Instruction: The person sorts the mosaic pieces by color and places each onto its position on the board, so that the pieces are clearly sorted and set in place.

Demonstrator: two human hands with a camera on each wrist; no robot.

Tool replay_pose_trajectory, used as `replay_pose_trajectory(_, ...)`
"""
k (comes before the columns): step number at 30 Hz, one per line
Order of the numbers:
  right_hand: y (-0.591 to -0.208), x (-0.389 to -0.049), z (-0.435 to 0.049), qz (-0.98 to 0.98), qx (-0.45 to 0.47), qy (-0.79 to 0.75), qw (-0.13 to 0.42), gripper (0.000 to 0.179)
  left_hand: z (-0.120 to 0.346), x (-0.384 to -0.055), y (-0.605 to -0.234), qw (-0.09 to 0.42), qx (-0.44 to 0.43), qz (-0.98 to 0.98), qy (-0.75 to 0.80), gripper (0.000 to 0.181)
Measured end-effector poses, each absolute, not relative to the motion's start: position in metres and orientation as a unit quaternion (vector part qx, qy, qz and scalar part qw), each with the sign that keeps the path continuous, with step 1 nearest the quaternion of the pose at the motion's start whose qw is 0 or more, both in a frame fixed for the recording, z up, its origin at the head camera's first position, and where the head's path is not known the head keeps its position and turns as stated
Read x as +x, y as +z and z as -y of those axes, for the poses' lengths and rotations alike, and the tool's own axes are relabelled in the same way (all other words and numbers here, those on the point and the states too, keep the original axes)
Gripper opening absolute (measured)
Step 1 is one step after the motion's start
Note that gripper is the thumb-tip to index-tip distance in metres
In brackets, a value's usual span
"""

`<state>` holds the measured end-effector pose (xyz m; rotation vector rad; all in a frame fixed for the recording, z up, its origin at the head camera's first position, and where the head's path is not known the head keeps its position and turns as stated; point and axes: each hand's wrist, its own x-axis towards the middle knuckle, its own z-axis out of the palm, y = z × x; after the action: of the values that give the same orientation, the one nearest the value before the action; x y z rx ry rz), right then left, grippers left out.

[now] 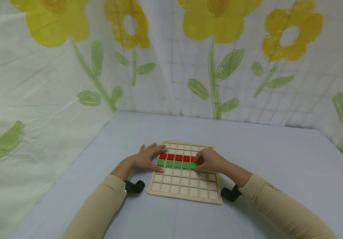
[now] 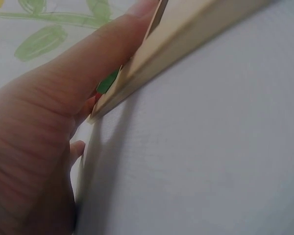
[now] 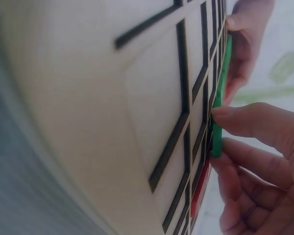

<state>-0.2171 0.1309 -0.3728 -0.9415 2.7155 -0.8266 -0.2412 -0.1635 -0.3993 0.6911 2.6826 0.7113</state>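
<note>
A square wooden grid board [image 1: 186, 198] lies on the table, with a row of red tiles [image 1: 171, 157] and, just nearer to me, a row of green tiles [image 1: 177, 164]. My right hand [image 1: 213, 162] is over the board's right part and pinches the rightmost green tile [image 3: 217, 134] between thumb and index finger. Its fingers hide the right end of the red row. At the board's left edge rests my left hand [image 1: 147, 158], fingers spread and thumb on the frame. In the left wrist view, that thumb [image 2: 103, 54] lies along the wooden rim.
A pale cloth covers the table [image 1: 267, 159]. Behind it and on the left hangs a white curtain [image 1: 165, 66] with yellow flowers. Black camera mounts [image 1: 135, 187] sit on both wrists, close to the board's sides.
</note>
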Motion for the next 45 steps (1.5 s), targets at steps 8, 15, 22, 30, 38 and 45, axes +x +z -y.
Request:
replay_pose_trajectory(8, -0.374, -0.216, -0.129, -0.912, -0.300, -0.269, 0.080, 0.020, 0.165, -0.241, -0.400, 0.143, 0.240, -0.928, 0.246, 0.082)
replay_pose_trajectory(15, -0.374, -0.214, -0.136, -0.911, -0.307, -0.268, 0.063, 0.021, 0.163, -0.241, -0.403, 0.142, 0.244, -0.926, 0.249, 0.082)
replay_pose_trajectory(22, -0.369, -0.211, -0.151, -0.908, -0.298, -0.288, 0.056, 0.024, 0.163, -0.240, -0.402, 0.141, 0.243, -0.927, 0.247, 0.082)
replay_pose_trajectory(30, -0.368, -0.206, -0.175, -0.918, -0.261, -0.294, 0.046, 0.024, 0.163, -0.239, -0.398, 0.139, 0.239, -0.930, 0.240, 0.083)
replay_pose_trajectory(38, -0.365, -0.198, -0.199, -0.921, -0.248, -0.296, 0.044, 0.026, 0.163, -0.241, -0.400, 0.134, 0.241, -0.930, 0.241, 0.082)
replay_pose_trajectory(45, -0.365, -0.190, -0.218, -0.932, -0.225, -0.283, 0.034, 0.029, 0.164, -0.241, -0.400, 0.136, 0.244, -0.929, 0.243, 0.082)
